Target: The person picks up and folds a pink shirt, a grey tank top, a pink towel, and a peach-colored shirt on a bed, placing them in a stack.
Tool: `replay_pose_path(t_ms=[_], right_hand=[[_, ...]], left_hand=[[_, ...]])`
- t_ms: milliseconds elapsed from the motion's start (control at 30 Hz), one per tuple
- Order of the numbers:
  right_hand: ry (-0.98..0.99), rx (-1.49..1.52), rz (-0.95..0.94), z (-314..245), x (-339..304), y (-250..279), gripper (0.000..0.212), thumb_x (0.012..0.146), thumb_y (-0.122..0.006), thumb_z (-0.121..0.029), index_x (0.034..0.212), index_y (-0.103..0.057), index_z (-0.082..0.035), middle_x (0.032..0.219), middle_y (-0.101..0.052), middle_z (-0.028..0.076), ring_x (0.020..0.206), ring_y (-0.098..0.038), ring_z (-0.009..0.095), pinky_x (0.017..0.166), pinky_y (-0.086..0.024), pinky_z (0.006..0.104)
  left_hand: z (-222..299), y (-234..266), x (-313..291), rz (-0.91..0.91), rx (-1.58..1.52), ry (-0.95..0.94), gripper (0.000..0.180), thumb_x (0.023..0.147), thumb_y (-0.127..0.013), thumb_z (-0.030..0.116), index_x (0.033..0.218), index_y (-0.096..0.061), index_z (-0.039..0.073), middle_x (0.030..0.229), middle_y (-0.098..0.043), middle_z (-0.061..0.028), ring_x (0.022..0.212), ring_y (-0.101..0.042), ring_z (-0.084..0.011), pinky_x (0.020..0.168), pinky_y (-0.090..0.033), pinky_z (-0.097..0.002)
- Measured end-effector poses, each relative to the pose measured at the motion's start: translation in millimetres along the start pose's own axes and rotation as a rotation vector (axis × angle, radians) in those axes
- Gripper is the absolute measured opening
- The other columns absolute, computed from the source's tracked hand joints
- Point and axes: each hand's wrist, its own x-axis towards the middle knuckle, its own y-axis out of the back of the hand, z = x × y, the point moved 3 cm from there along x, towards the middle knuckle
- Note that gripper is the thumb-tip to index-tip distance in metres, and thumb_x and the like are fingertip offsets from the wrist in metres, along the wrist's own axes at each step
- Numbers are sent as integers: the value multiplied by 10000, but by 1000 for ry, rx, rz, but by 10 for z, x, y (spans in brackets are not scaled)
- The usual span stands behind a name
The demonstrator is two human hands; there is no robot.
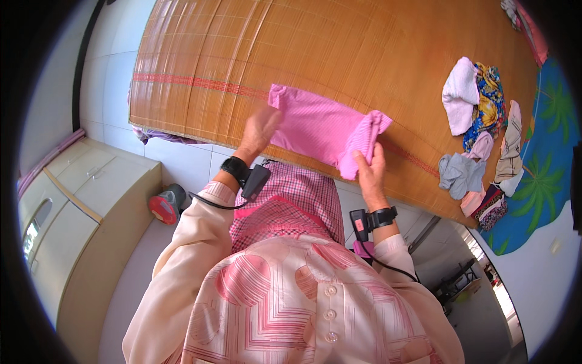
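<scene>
A pink, finely striped cloth garment [315,124] lies folded into a long strip near the front edge of the woven mat. My right hand [373,176] grips its right end, thumb on top of the cloth and fingers at its outer side. That end is bunched and turned over, showing a paler stripe. At the other end, my left hand [260,130] is against the garment's left edge. Its fingers are smeared by motion, so whether they grip the cloth cannot be made out. Each wrist wears a black strap with a small cabled box.
The tan woven mat [364,54] covers a bed. To the right lie a white cloth [461,91], a blue-and-yellow floral garment [490,100], a grey cloth [462,175] and several small garments. Beyond is a blue palm-patterned cloth [548,164]. A cream cabinet [91,212] and a red-and-grey bin [165,205] stand left.
</scene>
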Motion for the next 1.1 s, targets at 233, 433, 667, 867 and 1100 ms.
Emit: replay_pose_path(t_ms=[233, 433, 667, 867, 1100], right_hand=[[-35, 22, -384, -36, 96, -1071, 399, 886, -550, -97, 1240, -402, 12, 973, -566, 84, 841, -565, 115, 717, -493, 239], [-164, -82, -188, 445, 231, -546, 283, 874, -577, -118, 1121, -492, -11, 808, -591, 56, 637, -558, 97, 566, -483, 226], [-326, -161, 49, 690, 367, -47, 416, 816, -655, -334, 1071, -538, -27, 805, -595, 62, 663, -590, 126, 557, -483, 241], [-240, -456, 98, 826, 521, -447, 461, 698, -698, -407, 854, -589, 13, 805, -639, 202, 744, -628, 307, 685, -497, 385], [-297, 203, -167, 108, 25, -468, 396, 778, -635, -248, 1044, -573, 39, 906, -637, 87, 821, -588, 144, 724, -483, 302]], left_hand=[[15, -247, 41, -169, -673, 492, 554, 894, -474, 507, 1137, -541, 13, 988, -603, -95, 878, -567, -159, 745, -478, -293], [-504, -176, 238, -214, -61, 111, 485, 849, -618, 353, 1146, -516, -16, 1032, -577, -96, 926, -549, -173, 791, -473, -310], [-182, -81, 88, 87, 201, -27, 365, 792, -590, 149, 1103, -519, -28, 866, -585, -101, 791, -544, -160, 719, -457, -297], [-124, -31, 143, 137, 142, -80, 547, 735, -742, 243, 1132, -496, -41, 1026, -533, -157, 902, -530, -246, 812, -442, -353], [-161, -188, 218, -86, 223, 208, 404, 791, -685, 354, 912, -575, -16, 742, -566, -34, 661, -499, -94, 569, -426, -265]])
